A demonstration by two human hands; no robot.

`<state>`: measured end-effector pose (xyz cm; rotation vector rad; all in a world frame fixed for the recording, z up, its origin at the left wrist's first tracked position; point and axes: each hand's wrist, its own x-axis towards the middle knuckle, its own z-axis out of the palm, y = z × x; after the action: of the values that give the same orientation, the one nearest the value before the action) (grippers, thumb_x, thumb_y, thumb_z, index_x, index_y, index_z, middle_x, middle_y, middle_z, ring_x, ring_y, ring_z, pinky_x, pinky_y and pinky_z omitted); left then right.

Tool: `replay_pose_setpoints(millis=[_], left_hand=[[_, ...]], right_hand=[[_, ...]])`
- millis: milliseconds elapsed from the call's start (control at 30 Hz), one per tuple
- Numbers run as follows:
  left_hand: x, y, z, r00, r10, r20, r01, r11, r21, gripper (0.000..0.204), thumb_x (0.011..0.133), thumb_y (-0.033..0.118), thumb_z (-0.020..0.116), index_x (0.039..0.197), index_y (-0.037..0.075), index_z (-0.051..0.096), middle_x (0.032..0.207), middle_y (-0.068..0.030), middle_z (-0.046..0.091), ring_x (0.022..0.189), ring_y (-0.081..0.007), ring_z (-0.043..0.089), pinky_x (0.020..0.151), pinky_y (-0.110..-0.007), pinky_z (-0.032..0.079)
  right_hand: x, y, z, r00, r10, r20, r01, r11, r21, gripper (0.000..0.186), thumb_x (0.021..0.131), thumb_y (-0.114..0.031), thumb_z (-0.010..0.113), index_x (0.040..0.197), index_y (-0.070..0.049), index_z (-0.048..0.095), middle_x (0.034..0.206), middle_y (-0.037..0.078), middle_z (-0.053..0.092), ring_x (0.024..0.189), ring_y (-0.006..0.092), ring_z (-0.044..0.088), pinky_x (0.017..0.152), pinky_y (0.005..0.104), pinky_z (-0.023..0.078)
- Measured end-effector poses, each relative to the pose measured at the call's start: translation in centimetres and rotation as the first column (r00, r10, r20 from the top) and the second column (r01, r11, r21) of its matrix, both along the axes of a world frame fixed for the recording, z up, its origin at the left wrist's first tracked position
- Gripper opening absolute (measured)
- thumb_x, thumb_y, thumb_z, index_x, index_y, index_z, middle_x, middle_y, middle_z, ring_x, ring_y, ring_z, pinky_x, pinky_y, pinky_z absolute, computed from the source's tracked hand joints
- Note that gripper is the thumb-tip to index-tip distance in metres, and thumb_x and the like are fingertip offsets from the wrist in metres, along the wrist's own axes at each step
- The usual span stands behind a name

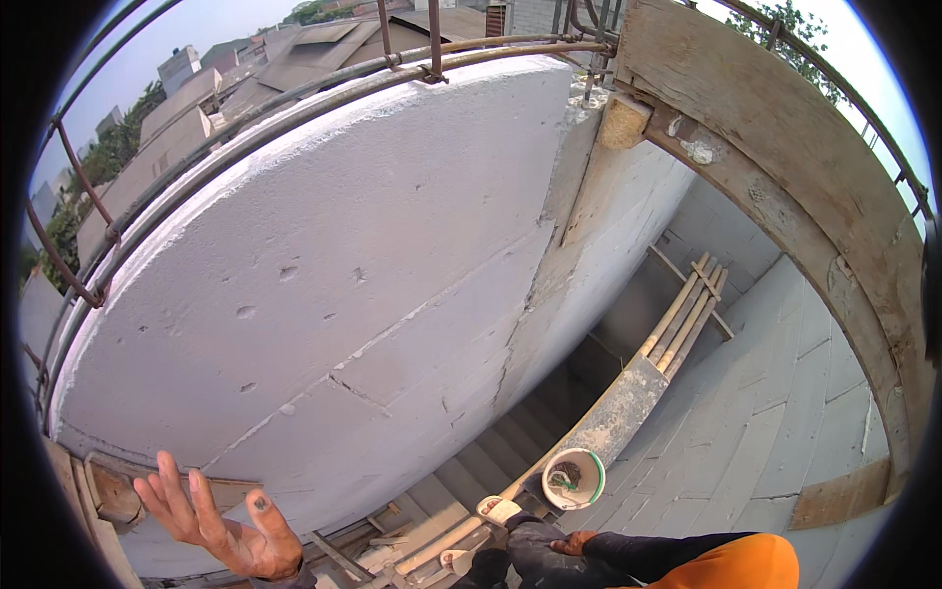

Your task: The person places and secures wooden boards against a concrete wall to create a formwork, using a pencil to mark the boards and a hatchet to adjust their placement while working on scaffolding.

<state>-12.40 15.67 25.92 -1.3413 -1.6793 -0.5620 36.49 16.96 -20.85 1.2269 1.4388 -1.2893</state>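
My left hand point(224, 528) is raised at the lower left in front of the grey block wall point(324, 294). Its fingers are spread, the palm shows, and nothing is in it. A dark smudge marks the thumb tip. My right hand point(572, 543) rests on my dark trouser leg, fingers lying on the cloth, holding nothing that I can see. Just above it, a white bucket point(600, 483) with a greenish inside stands on the scaffold plank point(620, 407). Some dark material and a pale strip lie in the bucket. My sandalled feet stand beside bamboo poles point(446, 545).
Below the bamboo platform point(687, 314), stair-like steps point(500, 442) drop into a deep gap between the walls. Timber formwork boards point(775, 128) curve along the upper right. Metal rods point(343, 79) run above the left wall's top edge; rooftops point(314, 44) lie beyond.
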Motion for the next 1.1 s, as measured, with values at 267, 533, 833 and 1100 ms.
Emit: replay_pose_setpoints(millis=[267, 533, 833, 1100], left_hand=[[-0.8, 2.6, 2.2, 0.990, 0.108, 0.090, -0.124, 0.973, 0.194, 0.071, 0.095, 0.034, 0.066, 0.156, 0.011, 0.037, 0.166, -0.0191, 0.030, 0.158, -0.0389, 0.006, 0.127, -0.061, 0.009], [-1.4, 4.8, 1.7, 0.973, 0.050, 0.224, -0.057, 0.998, 0.021, 0.112, 0.072, 0.028, 0.085, 0.166, 0.021, 0.025, 0.173, -0.0229, 0.003, 0.157, -0.0478, -0.013, 0.121, -0.072, -0.004], [-0.6, 4.4, 2.8, 0.948, 0.113, 0.297, -0.082, 0.990, -0.117, 0.109, 0.077, 0.028, 0.084, 0.167, 0.022, 0.022, 0.174, -0.0171, 0.000, 0.158, -0.0452, -0.012, 0.123, -0.068, 0.000], [4.1, -2.9, 4.9, 0.807, -0.034, 0.590, -0.009, 0.998, 0.069, 0.060, 0.087, 0.012, 0.075, 0.145, 0.011, 0.059, 0.157, -0.0115, 0.049, 0.150, -0.0352, 0.038, 0.119, -0.049, 0.037]], right_hand=[[1.6, 1.7, 5.1, 0.992, -0.037, -0.122, 0.063, 0.973, 0.220, 0.077, 0.093, -0.071, 0.054, 0.112, 0.002, 0.071, 0.115, 0.030, 0.070, 0.112, 0.0446, 0.066, 0.097, 0.0509, 0.050], [6.4, 0.7, -5.4, 0.895, 0.323, -0.309, -0.124, 0.844, 0.522, 0.057, 0.097, -0.057, 0.057, 0.097, -0.002, 0.074, 0.096, 0.028, 0.071, 0.098, 0.0490, 0.066, 0.090, 0.0558, 0.050], [1.9, 4.7, -2.0, 0.869, 0.404, -0.285, -0.258, 0.863, 0.435, 0.061, 0.092, -0.061, 0.058, 0.099, -0.003, 0.075, 0.107, 0.025, 0.073, 0.108, 0.0424, 0.069, 0.096, 0.0521, 0.052], [-8.1, 11.7, 2.6, 0.831, 0.409, -0.378, -0.170, 0.833, 0.527, 0.043, 0.086, -0.046, 0.074, 0.109, -0.011, 0.078, 0.109, 0.015, 0.077, 0.104, 0.0329, 0.074, 0.094, 0.0417, 0.055]])
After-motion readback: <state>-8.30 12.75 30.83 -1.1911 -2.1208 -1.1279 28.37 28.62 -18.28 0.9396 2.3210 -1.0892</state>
